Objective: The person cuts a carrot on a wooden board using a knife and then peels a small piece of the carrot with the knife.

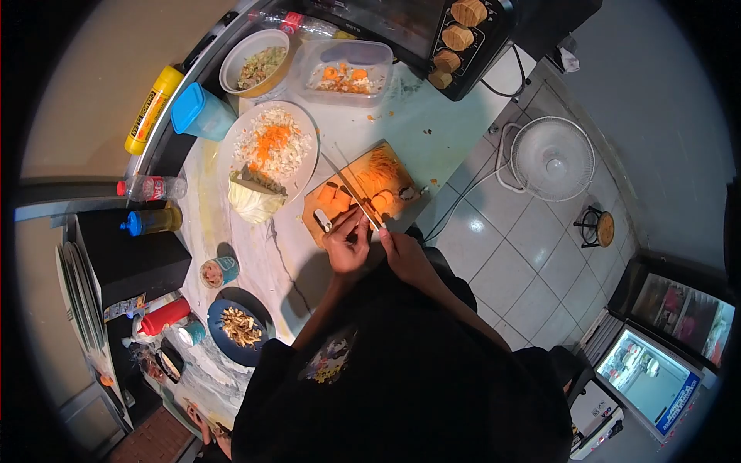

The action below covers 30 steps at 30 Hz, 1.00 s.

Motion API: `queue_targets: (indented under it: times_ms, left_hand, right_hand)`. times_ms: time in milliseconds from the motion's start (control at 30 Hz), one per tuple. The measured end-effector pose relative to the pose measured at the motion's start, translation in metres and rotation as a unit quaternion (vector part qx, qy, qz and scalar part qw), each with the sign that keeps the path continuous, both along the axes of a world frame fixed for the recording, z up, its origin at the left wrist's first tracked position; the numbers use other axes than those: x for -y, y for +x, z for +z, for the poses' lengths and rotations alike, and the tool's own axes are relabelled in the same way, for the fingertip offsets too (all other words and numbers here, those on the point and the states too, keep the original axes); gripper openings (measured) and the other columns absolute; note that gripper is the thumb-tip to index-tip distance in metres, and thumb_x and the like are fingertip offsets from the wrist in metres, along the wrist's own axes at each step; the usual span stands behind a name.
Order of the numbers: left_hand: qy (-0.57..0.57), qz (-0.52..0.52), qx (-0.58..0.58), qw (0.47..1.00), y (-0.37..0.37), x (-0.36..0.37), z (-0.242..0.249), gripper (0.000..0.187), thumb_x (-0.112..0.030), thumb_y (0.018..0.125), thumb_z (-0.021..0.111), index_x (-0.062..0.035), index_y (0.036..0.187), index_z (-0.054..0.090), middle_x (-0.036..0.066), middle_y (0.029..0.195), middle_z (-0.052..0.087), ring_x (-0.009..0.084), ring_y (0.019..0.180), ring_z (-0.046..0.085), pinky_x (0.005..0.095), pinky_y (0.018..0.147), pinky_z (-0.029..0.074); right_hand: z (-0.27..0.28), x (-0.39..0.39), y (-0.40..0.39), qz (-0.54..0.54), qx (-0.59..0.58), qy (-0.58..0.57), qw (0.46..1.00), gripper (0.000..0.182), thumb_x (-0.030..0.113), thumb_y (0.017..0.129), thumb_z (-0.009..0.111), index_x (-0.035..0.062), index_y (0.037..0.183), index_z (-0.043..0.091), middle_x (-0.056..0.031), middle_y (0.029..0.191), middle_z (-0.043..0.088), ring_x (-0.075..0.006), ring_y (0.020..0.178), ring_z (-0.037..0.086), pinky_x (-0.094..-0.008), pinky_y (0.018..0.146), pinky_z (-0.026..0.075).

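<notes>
A wooden cutting board [401, 171] lies at an angle on the counter. My right hand [404, 253] is closed round the handle of a knife [345, 177], whose blade points up and left across the board. Beside the blade, my left hand [347, 242] is closed at the board's lower edge, its fingertips against something too small to make out. Shredded carrot [380, 171] is heaped on the upper right of the board. Carrot pieces [333, 198] lie left of the blade, and carrot slices [382, 202] lie right of it. A white-handled tool [322, 220] rests at the board's left edge.
Left of the board are a plate of chopped food [310, 131] and a cut cabbage [255, 202]. Farther back stand a plastic container [370, 52], a bowl [225, 71] and an oven [482, 54]. A dark plate [218, 339] and a jar [224, 270] sit lower left.
</notes>
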<state>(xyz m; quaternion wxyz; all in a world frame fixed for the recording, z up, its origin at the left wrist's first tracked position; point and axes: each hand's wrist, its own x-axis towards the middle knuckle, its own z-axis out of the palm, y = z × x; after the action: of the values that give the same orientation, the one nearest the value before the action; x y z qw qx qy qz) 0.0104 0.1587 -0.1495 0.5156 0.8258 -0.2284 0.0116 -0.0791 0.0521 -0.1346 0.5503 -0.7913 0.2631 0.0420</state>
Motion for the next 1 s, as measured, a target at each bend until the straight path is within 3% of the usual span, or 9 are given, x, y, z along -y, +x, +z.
queue_targets:
  times_ms: [200,500,567,700,767,1000]
  left_hand:
    - [-0.032,0.009,-0.053,0.998,-0.002,0.001,-0.006,0.018,-0.005,0.088,0.065,0.0042,0.102,0.069,0.017,0.092,0.071,0.0135,0.073,0.065,0.0251,0.064,0.051]
    - [-0.098,0.016,-0.126,0.987,-0.005,0.007,0.002,0.020,-0.003,0.089,0.064,0.0074,0.106,0.067,0.012,0.086,0.072,0.0070,0.076,0.060,0.0231,0.070,0.049]
    - [-0.068,0.023,-0.154,0.985,-0.006,0.007,0.007,0.020,0.002,0.087,0.063,0.0066,0.106,0.068,0.017,0.099,0.071,0.0145,0.091,0.064,0.0268,0.085,0.048]
    - [-0.076,0.025,-0.153,0.985,-0.007,0.009,0.005,0.020,0.002,0.087,0.063,0.0072,0.105,0.068,0.018,0.099,0.070,0.0157,0.092,0.065,0.0269,0.085,0.048]
    - [-0.111,0.022,-0.085,0.990,-0.006,0.009,-0.004,0.019,-0.001,0.088,0.064,0.0079,0.104,0.068,0.015,0.088,0.072,0.0090,0.079,0.063,0.0234,0.073,0.050]
    - [-0.123,0.019,-0.082,0.989,-0.007,0.009,-0.008,0.020,0.000,0.087,0.064,0.0080,0.104,0.068,0.016,0.089,0.072,0.0105,0.082,0.065,0.0242,0.076,0.050]
  right_hand:
    - [-0.015,-0.004,-0.002,-0.004,0.060,-0.030,0.998,0.041,0.031,0.101,0.043,-0.0023,0.081,0.056,-0.0267,0.071,0.059,-0.0463,0.071,0.056,-0.0545,0.063,0.041]
    - [-0.009,-0.001,0.002,0.004,0.025,-0.007,1.000,0.039,0.029,0.101,0.041,-0.0052,0.088,0.055,-0.0302,0.075,0.059,-0.0481,0.073,0.057,-0.0554,0.064,0.042]
    - [-0.013,-0.003,0.003,-0.002,0.047,-0.015,0.999,0.041,0.029,0.102,0.040,-0.0058,0.087,0.055,-0.0306,0.075,0.058,-0.0481,0.075,0.057,-0.0530,0.063,0.042]
    - [-0.019,-0.005,0.004,-0.014,0.063,-0.032,0.997,0.040,0.027,0.102,0.038,-0.0063,0.089,0.055,-0.0309,0.078,0.058,-0.0481,0.079,0.057,-0.0512,0.064,0.042]
    - [-0.019,-0.005,0.004,-0.012,0.066,-0.035,0.997,0.040,0.027,0.102,0.038,-0.0062,0.089,0.055,-0.0306,0.079,0.059,-0.0480,0.079,0.058,-0.0515,0.065,0.042]
    - [-0.009,-0.006,0.007,-0.037,0.080,-0.033,0.996,0.040,0.027,0.102,0.038,-0.0064,0.090,0.056,-0.0303,0.079,0.060,-0.0478,0.083,0.058,-0.0525,0.066,0.045]
